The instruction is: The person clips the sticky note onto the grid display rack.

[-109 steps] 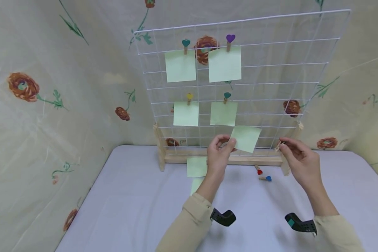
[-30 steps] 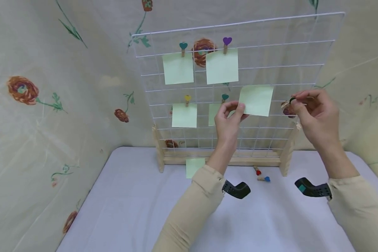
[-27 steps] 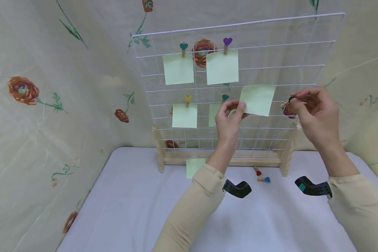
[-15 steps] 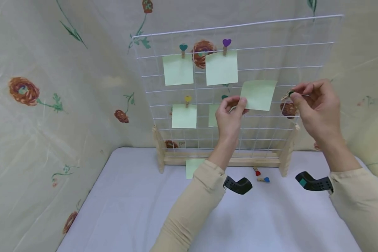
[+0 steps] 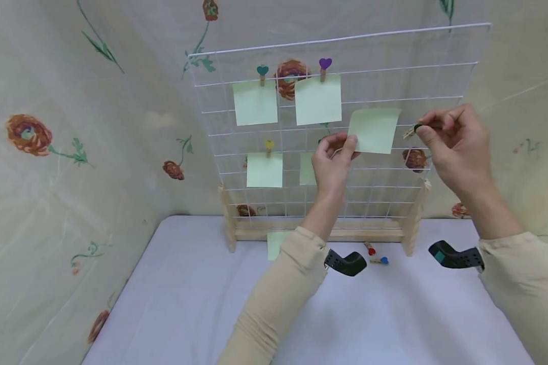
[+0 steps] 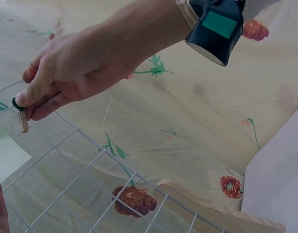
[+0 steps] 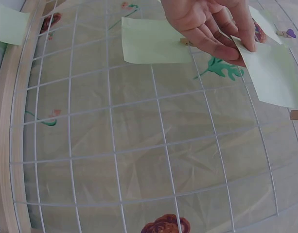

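Observation:
My left hand [image 5: 332, 165] pinches a pale green paper note [image 5: 375, 131] by its lower left corner, in front of the white wire grid [image 5: 347, 39]. To the right of the note, my right hand [image 5: 461, 147] pinches a small wooden clothespin [image 5: 409, 133] with a dark green end between thumb and fingers. A gap shows between clothespin and note; in the left wrist view the clothespin [image 6: 24, 121] points down beside the note's edge. Clips hold several similar notes on the grid, among them an upper left note [image 5: 255, 104]. A lower one [image 5: 307, 170] is partly hidden by my left hand.
A red-heart clothespin [image 5: 370, 249] and a blue-heart clothespin [image 5: 380, 261] lie on the white table [image 5: 187, 304]. Another green note [image 5: 276, 246] lies by the grid's wooden base [image 5: 255, 234], partly behind the left sleeve. Floral cloth [image 5: 96, 177] hangs behind the grid.
Both hands have risen from near the grid's base to mid-height, carrying the note and the clothespin. Over the last second both rose slightly more, and the clothespin came nearer the note.

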